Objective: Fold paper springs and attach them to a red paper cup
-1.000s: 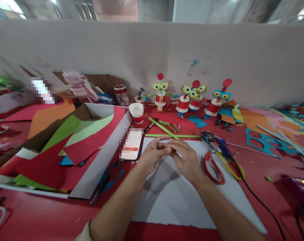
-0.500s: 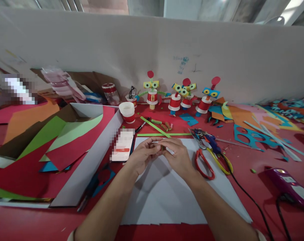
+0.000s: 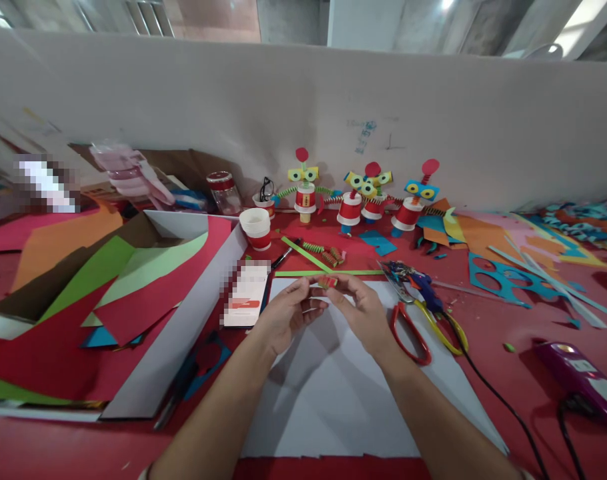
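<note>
A small red-and-green folded paper spring (image 3: pixel 327 282) is held up over the white sheet (image 3: pixel 333 393). My right hand (image 3: pixel 356 303) pinches it between thumb and fingers. From the other side my left hand (image 3: pixel 286 313) holds its left end with thumb and forefinger, the lower fingers curled loosely beneath; the exact contact there is partly hidden. Just beyond my hands lie crossed green paper strips (image 3: pixel 308 255) and finished paper springs (image 3: pixel 332 256). Red-handled scissors (image 3: pixel 410 333) rest on the sheet to the right, beside a glue gun (image 3: pixel 428 290) and yellow-handled scissors (image 3: pixel 456 341).
A box (image 3: pixel 183 333) of coloured paper stands at left, with a phone (image 3: pixel 248 293) beside it. Stacked paper cups (image 3: pixel 256 230) and several paper-cup robot figures (image 3: pixel 305 198) line the back. A purple device (image 3: pixel 578 377) with a black cable sits at right.
My fingers have loosened and spread somewhat, so the paper spring between them shows more fully. The view has tilted up slightly.
</note>
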Tool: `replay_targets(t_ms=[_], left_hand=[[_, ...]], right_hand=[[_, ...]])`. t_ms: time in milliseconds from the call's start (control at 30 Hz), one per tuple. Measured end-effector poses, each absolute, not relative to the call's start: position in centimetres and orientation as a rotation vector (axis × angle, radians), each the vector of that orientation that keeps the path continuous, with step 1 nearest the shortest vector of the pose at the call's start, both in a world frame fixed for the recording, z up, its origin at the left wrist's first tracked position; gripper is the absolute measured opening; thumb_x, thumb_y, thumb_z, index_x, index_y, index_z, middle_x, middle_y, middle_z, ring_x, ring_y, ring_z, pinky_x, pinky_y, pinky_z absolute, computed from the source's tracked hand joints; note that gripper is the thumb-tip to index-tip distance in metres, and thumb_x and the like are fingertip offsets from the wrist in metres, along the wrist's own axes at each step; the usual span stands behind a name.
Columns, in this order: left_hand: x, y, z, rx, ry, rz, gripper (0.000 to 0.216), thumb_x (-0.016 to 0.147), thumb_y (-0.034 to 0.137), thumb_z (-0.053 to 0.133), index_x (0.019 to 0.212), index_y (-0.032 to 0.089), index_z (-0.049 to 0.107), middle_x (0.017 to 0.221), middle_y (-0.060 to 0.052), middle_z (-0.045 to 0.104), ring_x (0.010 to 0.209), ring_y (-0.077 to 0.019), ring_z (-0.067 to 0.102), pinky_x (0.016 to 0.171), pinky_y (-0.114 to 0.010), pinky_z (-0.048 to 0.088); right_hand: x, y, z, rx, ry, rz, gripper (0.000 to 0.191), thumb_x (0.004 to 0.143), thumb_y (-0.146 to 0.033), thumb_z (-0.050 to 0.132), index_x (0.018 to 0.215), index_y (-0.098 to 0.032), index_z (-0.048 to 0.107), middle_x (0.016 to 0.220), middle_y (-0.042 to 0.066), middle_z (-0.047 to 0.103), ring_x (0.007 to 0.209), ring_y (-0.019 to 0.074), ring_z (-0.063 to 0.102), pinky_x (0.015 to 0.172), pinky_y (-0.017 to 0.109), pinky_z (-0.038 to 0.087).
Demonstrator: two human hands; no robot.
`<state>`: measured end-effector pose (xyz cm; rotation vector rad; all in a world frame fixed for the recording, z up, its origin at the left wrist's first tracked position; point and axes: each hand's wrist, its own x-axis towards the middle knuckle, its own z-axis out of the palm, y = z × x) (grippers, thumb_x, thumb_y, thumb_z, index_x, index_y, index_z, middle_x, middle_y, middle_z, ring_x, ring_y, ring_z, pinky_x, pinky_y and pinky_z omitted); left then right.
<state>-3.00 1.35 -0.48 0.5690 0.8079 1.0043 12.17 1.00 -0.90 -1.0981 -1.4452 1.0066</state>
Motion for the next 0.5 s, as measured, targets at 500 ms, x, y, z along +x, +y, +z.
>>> replay_targets(t_ms=[500], left_hand=[[-2.2, 1.6, -1.0, 0.471, 0.835, 1.173, 0.021, 0.062, 0.008, 0.078, 0.080, 0.014, 0.069, 0.074, 0.000, 0.066, 0.064, -0.0084, 0.062, 0.063, -0.019, 0.048]], right_hand=[[12.7, 1.9, -2.0, -1.234, -1.207, 1.158, 0.045, 0.084, -0.058, 0.050, 0.090, -0.017, 0.069, 0.077, 0.005, 0.068, 0.075, 0.0177, 0.060, 0.074, 0.031, 0.045]])
